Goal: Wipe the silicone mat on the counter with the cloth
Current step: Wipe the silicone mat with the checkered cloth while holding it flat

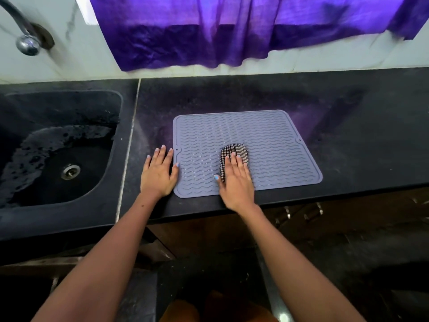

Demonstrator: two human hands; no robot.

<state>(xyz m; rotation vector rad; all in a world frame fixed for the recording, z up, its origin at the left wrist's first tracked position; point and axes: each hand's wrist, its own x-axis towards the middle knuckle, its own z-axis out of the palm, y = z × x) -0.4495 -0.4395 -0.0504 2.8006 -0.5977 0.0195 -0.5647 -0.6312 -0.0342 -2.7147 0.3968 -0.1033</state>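
Presently wiping step in hand. Right hand, fingers flat, presses checked cloth onto grey silicone mat, mid-bench. Left hand flat, steadying mat's left edge. Next move likely: sweep cloth across remaining ridges.

Location: a home kitchen, as I see it. Evidence: dark stone table with inset black sink and drain; metal tap on tiled wall; purple curtain; cabinet handles below.
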